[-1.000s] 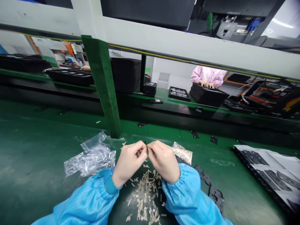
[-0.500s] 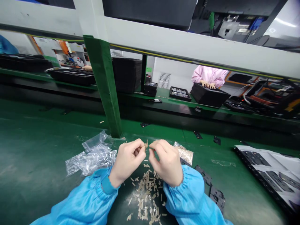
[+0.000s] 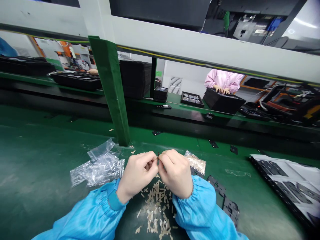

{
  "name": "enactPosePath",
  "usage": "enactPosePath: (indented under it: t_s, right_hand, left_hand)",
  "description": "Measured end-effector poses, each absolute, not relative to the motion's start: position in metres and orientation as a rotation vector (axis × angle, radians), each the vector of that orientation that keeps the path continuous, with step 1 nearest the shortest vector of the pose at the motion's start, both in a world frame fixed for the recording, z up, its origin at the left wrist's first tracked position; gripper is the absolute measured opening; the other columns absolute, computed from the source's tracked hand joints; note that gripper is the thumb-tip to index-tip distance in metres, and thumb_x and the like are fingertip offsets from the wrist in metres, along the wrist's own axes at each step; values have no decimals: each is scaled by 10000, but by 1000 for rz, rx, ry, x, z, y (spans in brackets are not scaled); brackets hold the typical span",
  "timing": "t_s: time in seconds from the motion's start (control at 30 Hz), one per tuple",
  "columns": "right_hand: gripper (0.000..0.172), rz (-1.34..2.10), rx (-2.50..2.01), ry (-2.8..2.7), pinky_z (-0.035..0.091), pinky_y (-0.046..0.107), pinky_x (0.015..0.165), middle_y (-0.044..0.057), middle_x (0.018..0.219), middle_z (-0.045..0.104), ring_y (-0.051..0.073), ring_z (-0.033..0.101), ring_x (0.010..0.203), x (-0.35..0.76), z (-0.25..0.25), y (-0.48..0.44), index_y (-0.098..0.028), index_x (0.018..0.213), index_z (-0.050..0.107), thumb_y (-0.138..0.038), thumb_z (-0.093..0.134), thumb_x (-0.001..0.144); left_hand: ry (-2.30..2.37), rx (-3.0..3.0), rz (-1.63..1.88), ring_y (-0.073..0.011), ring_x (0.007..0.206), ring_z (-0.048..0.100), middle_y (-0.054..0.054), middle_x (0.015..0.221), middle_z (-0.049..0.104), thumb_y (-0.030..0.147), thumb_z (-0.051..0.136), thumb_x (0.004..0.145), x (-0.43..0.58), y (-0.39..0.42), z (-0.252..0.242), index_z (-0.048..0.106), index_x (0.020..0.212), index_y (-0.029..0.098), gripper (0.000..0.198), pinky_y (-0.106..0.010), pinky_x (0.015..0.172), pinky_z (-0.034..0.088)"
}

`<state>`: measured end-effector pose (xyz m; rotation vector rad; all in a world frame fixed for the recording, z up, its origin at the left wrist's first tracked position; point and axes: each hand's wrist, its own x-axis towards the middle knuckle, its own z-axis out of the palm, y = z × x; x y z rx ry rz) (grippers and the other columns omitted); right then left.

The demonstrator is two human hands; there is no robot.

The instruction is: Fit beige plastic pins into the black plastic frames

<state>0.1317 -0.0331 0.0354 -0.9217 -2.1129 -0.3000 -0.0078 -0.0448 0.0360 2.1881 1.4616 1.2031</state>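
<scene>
My left hand (image 3: pixel 140 171) and my right hand (image 3: pixel 176 170) meet at their fingertips above the green table. Both are closed in a pinch on one small piece (image 3: pixel 158 155), of which only a thin dark tip shows; its kind is too small to tell. Below the hands lies a loose heap of small tan strips (image 3: pixel 157 203). Beside my right hand rests a clear bag of tan pieces (image 3: pixel 196 163). Several crumpled clear plastic bags (image 3: pixel 102 166) lie left of my left hand. Flat black plastic parts (image 3: pixel 231 210) sit by my right sleeve.
A tray with a white liner (image 3: pixel 262 158) holds black parts at the right. A green-wrapped post (image 3: pixel 112 93) stands ahead on the left. Behind the table edge runs a dark conveyor (image 3: pixel 185 116). Across it, a person in a pink sleeve (image 3: pixel 211 79) handles a black tray stack (image 3: pixel 222 101).
My right fingertips have moved left to meet the left ones. The tan piece that showed at my left fingertips is now mostly hidden, with a dark tip visible there.
</scene>
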Motion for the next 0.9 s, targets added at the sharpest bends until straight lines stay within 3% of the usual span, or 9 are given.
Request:
enactPosePath:
  t_s: [0.67,0.9]
  right_hand:
    - [207,-145,-904,-2141,440,244,617,47,717,614,132,555,671,134,37,-33,-152,722,574,-135,430,869]
    - [152,29,-866,-2160,462,236,657,45,781,634,133,581,730,138,39,-33,-160,829,586,-141,443,875]
  left_hand:
    - [1429,2196,1234,-64,456,387,65,498,399,138,452,771,-10,-46,38,446,576,177,198,-187,462,291]
    - [1413,2199,1260,-58,446,372,69,496,394,106,458,749,-11,-47,39,460,581,173,181,-181,451,283]
